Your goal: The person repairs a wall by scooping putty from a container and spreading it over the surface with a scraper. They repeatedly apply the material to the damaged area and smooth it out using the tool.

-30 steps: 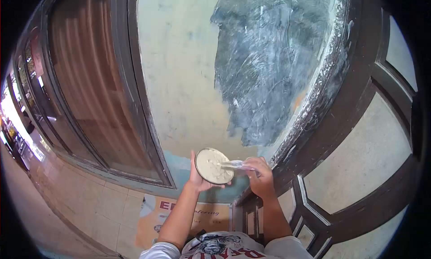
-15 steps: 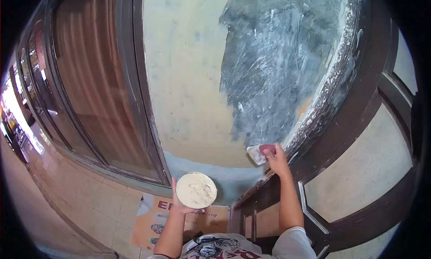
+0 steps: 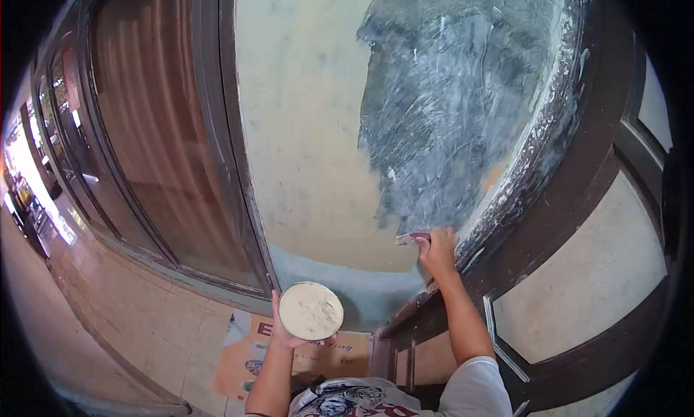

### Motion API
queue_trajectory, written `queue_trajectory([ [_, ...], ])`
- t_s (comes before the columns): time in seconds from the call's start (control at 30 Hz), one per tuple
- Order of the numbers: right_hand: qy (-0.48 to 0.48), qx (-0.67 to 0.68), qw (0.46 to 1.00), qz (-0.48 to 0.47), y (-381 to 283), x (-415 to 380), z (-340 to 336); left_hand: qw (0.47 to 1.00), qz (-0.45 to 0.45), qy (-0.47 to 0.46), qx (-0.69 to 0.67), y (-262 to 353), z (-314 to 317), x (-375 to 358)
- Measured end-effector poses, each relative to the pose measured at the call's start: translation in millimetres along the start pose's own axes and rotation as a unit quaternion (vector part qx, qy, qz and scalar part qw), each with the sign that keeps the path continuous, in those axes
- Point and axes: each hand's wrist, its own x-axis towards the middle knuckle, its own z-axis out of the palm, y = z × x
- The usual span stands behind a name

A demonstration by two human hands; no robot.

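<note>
My left hand [image 3: 284, 333] supports a round tub of cream-coloured putty [image 3: 311, 311] from its left side and underneath, at waist height. The putty's surface is rough and scooped on the right. In my right hand [image 3: 439, 249] is a putty knife [image 3: 413, 237] with a dark red handle, its blade smeared with pale putty and seen nearly edge-on. That blade is right at the wall [image 3: 311, 164], by the lower end of a grey, streaky patch [image 3: 434, 120]. Cream covers the wall left of the patch, and a pale blue band [image 3: 340, 278] runs below.
A dark door frame and panelled door [image 3: 578, 272] stand close on the right. To the left is a dark-framed window with a brown curtain [image 3: 148, 128]. A printed orange banner [image 3: 238, 363] lies on the tiled floor [image 3: 155, 312] below the tub.
My right hand has turned the putty knife, so its broad face now shows as a thin edge, slightly higher up. The tub in my left hand has shifted slightly left and down.
</note>
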Motion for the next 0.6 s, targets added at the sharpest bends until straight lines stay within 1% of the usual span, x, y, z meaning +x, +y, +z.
queue_trajectory([
  [0.03,0.009,-0.001,1.000,0.001,-0.5,-1.6,-0.5,1.000,-0.001,0.006,-0.001,0.1,1.5,-0.7],
  [0.07,0.018,-0.003,1.000,0.003,-1.1,-2.8,-0.8,0.999,0.010,-0.013,-0.027,-2.2,3.4,-0.5],
  [0.2,0.005,-0.013,1.000,-0.008,-8.3,0.4,-1.9,1.000,-0.001,-0.007,-0.026,-2.0,2.3,-1.6],
  [0.27,0.057,-0.018,0.998,-0.005,-9.2,13.6,-6.9,1.000,0.000,-0.001,-0.023,-1.2,0.2,0.1],
  [0.33,0.051,-0.017,0.999,0.004,-12.1,13.9,-14.1,1.000,0.006,0.026,-0.005,-1.3,-3.0,-1.3],
  [0.43,0.040,-0.003,0.999,0.006,-8.2,0.9,-4.2,1.000,0.016,0.002,-0.005,-4.0,2.2,-1.8],
  [0.5,0.036,-0.025,0.998,-0.047,-13.9,-1.1,-2.0,1.000,0.010,0.001,0.001,-2.9,-0.5,-3.1],
  [0.53,0.033,-0.025,0.999,-0.026,-14.7,6.4,-7.0,1.000,0.002,0.004,0.007,-1.8,-1.2,-4.9],
  [0.57,0.034,-0.021,0.999,-0.027,-14.9,15.7,-12.3,1.000,0.004,0.006,0.009,-0.4,-1.4,-5.2],
  [0.6,0.067,-0.015,0.997,-0.021,-17.7,24.2,-20.2,1.000,0.012,0.004,-0.007,0.3,0.2,-5.4],
])
